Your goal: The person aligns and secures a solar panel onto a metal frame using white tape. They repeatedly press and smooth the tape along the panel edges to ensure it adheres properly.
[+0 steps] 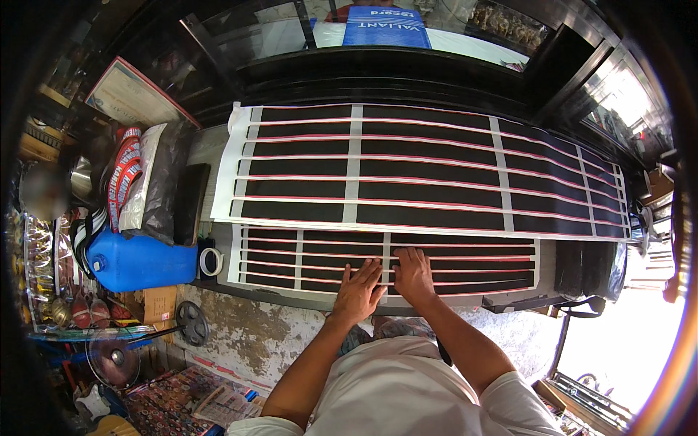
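Note:
On the counter nearest me lies a smaller white sheet (pixel 234 263) with long black strips, divided by thin white and red lines. Pale grey bands of what looks like tape (pixel 387 245) cross it. My left hand (pixel 358 294) rests flat on this sheet, fingers stretched out, just left of one band. Just right of that band, my right hand (pixel 414 277) presses down with its fingers curled. Whatever its fingertips hold, if anything, is hidden. Beyond both hands, a larger sheet (pixel 429 168) of similar black strips and grey bands overlaps the smaller one's far edge.
At the left stand a blue jerrycan (pixel 142 260), a white tape roll (pixel 211 261) and a wrapped bundle (pixel 149 182) with red printed straps (pixel 125 174). Black plastic-wrapped packs (pixel 590 267) sit at the right end. A dark-framed window (pixel 436 73) runs along the back, with a blue book (pixel 385 27) behind it.

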{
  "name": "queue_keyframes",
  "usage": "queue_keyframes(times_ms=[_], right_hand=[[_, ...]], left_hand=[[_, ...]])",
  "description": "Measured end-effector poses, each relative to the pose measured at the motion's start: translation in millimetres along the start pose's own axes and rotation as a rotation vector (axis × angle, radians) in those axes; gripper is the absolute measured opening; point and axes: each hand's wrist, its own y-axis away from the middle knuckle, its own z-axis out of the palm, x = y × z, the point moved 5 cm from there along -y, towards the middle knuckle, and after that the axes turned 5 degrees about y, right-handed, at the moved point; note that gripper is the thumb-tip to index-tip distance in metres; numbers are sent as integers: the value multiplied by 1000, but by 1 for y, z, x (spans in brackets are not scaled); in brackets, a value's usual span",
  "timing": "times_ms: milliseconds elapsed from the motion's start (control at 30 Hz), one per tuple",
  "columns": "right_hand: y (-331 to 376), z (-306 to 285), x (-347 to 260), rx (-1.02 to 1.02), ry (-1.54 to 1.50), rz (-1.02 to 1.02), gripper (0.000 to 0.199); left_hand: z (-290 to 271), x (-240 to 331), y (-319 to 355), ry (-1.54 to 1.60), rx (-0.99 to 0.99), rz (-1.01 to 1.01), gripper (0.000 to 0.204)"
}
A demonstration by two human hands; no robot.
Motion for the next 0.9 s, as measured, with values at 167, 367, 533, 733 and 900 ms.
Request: queue_keyframes(times_ms=[167, 367, 533, 733, 900], right_hand=[[1, 0, -3, -12, 89, 37, 35], [1, 6, -3, -51, 128, 73, 31], [-3, 6, -5, -85, 180, 64, 30], [-9, 7, -3, -5, 123, 61, 24], [-14, 12, 5, 7, 92, 157, 19]], left_hand=[[0, 0, 2, 10, 21, -7, 58], [1, 4, 3, -24, 38, -9, 56], [5, 0, 3, 6, 8, -32, 58], [1, 3, 2, -4, 13, -34, 54], [3, 1, 2, -29, 53, -28, 51]])
